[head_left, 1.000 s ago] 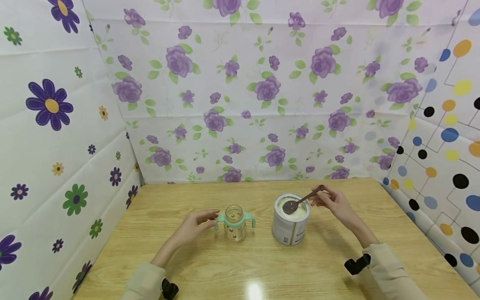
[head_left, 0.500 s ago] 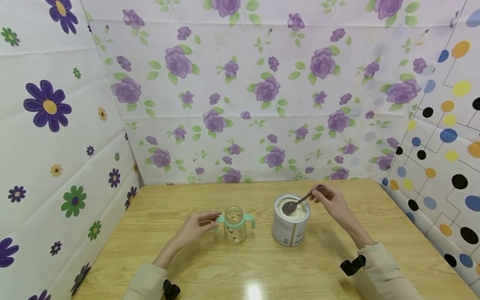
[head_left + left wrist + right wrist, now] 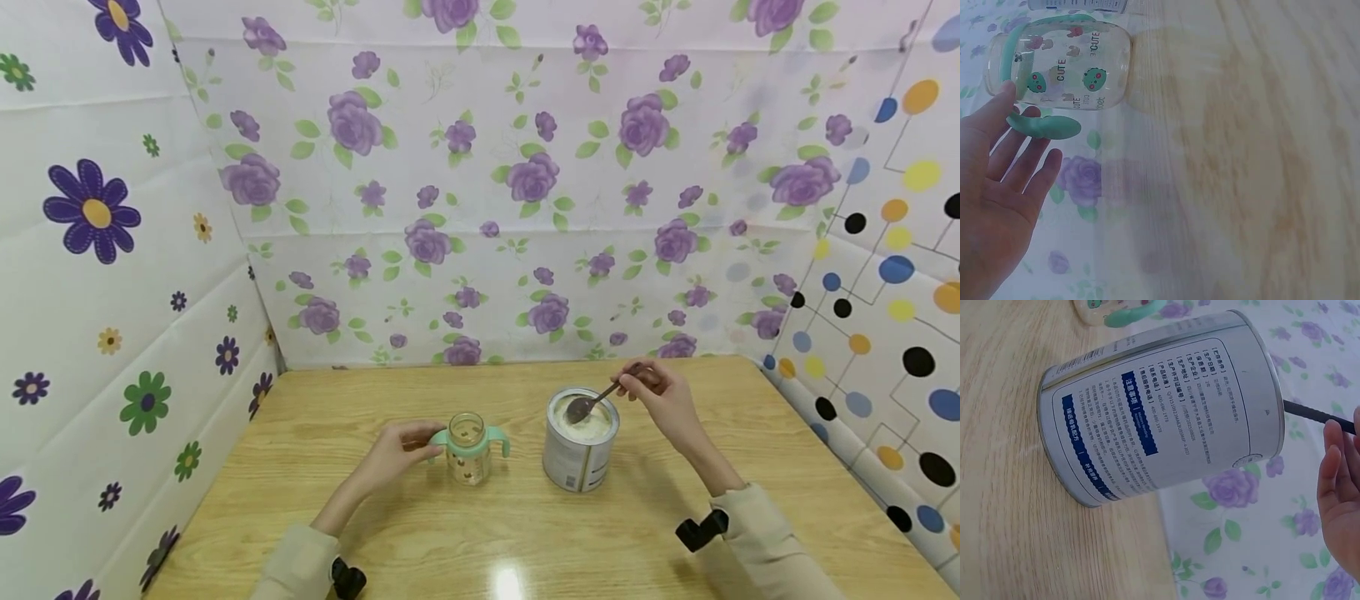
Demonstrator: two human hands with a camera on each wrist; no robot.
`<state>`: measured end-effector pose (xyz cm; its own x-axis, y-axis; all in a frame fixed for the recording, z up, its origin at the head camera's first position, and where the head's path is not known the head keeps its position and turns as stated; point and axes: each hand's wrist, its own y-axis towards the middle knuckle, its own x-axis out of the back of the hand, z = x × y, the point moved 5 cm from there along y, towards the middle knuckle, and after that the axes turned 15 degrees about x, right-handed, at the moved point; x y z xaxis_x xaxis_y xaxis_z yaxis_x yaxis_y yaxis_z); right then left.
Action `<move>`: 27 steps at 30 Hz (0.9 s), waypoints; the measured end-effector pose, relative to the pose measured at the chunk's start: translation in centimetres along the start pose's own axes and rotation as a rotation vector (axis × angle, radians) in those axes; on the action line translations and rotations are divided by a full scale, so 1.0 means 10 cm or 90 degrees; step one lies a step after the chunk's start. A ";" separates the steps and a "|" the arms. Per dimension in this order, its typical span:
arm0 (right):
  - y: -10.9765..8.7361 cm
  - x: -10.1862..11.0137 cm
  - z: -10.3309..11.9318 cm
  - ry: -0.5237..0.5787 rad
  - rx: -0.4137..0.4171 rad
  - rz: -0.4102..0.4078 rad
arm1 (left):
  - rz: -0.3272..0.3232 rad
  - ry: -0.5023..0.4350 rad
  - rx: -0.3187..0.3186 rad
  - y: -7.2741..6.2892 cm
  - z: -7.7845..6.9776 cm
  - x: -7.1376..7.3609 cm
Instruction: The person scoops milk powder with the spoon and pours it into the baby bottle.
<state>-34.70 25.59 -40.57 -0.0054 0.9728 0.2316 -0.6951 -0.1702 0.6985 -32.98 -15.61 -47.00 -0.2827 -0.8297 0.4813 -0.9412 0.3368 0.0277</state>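
A clear baby bottle (image 3: 468,467) with mint-green handles and no lid stands upright on the table. At its left handle (image 3: 1047,127) is my left hand (image 3: 401,450), its thumb and fingers around the handle's upper part, the other fingers loosely behind it. To the right stands an open milk powder can (image 3: 576,457), its pale powder (image 3: 592,427) showing inside the rim. My right hand (image 3: 662,398) pinches the handle end of a dark brown spoon (image 3: 580,409), whose bowl is over the powder inside the can. In the right wrist view the spoon handle (image 3: 1316,414) sticks out past the rim.
The wooden table (image 3: 420,542) runs back to a cloth wall with purple roses (image 3: 532,179). Patterned cloth also closes off the left and right sides. A black wrist camera (image 3: 702,530) sits at the right cuff, another black camera (image 3: 347,577) at the left.
My left hand has come slightly right, its thumb and fingers moving onto the bottle's handle. My right hand has shifted a little left and up with the spoon. Bottle and can stay in place.
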 end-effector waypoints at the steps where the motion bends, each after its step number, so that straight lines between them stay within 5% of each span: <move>1: 0.00 -0.01 0.02 -0.005 0.004 -0.003 | -0.001 -0.002 0.000 0.00 0.01 0.00; 6: 0.04 -0.07 0.23 -0.021 0.029 -0.016 | 0.000 -0.017 0.009 0.01 0.01 -0.01; 13: 0.02 -0.06 0.09 -0.023 0.050 -0.029 | -0.001 -0.031 0.026 0.02 -0.01 0.00; 27: 0.05 -0.17 0.47 -0.035 0.097 0.050 | -0.004 -0.036 0.030 0.02 -0.02 -0.01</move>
<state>-31.66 23.07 -37.43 -0.0135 0.9462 0.3232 -0.5768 -0.2714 0.7705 -33.16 -15.39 -46.90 -0.2850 -0.8565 0.4304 -0.9504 0.3110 -0.0103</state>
